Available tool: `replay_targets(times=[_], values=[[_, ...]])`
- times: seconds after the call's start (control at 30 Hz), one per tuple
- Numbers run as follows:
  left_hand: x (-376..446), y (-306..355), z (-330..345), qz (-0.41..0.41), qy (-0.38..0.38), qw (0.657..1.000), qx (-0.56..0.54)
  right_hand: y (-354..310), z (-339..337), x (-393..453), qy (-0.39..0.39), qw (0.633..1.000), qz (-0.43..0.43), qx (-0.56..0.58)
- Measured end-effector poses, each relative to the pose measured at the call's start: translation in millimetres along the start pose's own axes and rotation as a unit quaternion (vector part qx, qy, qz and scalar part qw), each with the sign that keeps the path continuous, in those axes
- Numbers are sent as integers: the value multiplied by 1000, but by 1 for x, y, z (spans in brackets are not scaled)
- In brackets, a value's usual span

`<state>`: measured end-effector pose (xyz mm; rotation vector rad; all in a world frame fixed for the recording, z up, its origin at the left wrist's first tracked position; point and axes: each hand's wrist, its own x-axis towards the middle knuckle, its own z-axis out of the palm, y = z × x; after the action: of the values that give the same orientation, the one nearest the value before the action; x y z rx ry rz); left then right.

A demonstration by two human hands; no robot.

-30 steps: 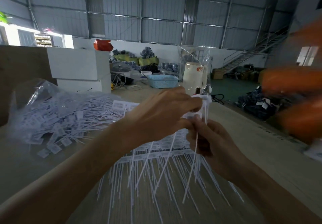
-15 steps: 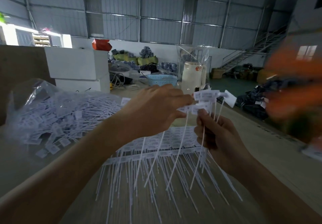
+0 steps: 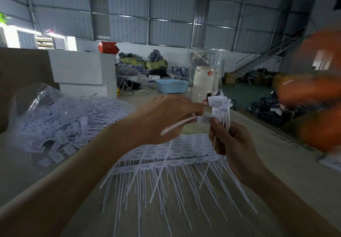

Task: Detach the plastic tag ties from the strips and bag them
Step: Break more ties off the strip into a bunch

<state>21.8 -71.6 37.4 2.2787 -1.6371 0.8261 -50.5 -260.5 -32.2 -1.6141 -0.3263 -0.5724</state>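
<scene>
My right hand (image 3: 234, 141) grips a bunch of detached white tag ties (image 3: 220, 106), their label heads sticking up above my fingers. My left hand (image 3: 166, 118) pinches one blurred tag tie (image 3: 184, 123) by its head, right beside that bunch. Below both hands, strips of white tag ties (image 3: 166, 155) lie on the wooden table (image 3: 276, 163), their thin tails fanned toward me. At the left, a clear plastic bag (image 3: 29, 96) lies open with a heap of loose ties (image 3: 60, 124) in it.
White foam boxes (image 3: 83, 70) stand behind the bag. A blue basket (image 3: 171, 86), a cream jug (image 3: 203, 85) and an upright clear bag (image 3: 204, 59) sit at the table's far end. Blurred orange shapes (image 3: 317, 93) move at the right.
My left hand has pulled one tie sideways, its tail now swinging left. The bunch in my right hand has closed up from a fan into a tighter upright cluster.
</scene>
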Motion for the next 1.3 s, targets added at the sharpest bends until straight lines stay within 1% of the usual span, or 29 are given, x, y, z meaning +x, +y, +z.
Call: replay_targets(times=[0.1,0.17,0.23,0.27,0.33,0.4,0.5,0.57,0.67,0.7,0.77,0.87,0.97,1.03,1.17,1.3], values=[[-2,2,-2,-3,13,1000,-11,4,0,1,-13,998,1,-60],[-5,4,-6,13,-1,999,53,6,0,1,-25,997,15,-65],[-7,6,-7,43,-22,988,149,6,-1,0,-40,998,37,-25],[-8,7,-6,43,-30,985,161,6,-1,0,-41,998,42,-13],[-7,9,-7,10,-21,991,129,6,1,1,-33,998,45,-8],[-5,11,-9,-35,4,998,60,7,2,1,-22,998,55,7],[-2,12,-8,-43,8,999,6,7,2,2,-14,994,93,60],[-1,15,-5,-37,27,999,2,7,2,3,-20,987,120,107],[0,18,0,-19,61,998,29,6,4,3,-66,972,141,176],[0,20,2,-5,70,996,47,6,4,2,-78,971,139,178],[1,22,5,28,85,993,75,6,5,2,-78,979,124,138],[4,23,8,63,79,993,68,5,3,2,-61,987,107,105],[2,19,4,15,43,999,-5,3,0,2,-44,985,107,126],[0,14,0,-11,33,999,-25,2,-4,4,-17,981,123,146],[-4,8,-5,-39,36,998,33,-1,-10,7,12,969,145,201],[-5,11,-3,3,44,993,107,0,-7,5,-25,963,145,226]])
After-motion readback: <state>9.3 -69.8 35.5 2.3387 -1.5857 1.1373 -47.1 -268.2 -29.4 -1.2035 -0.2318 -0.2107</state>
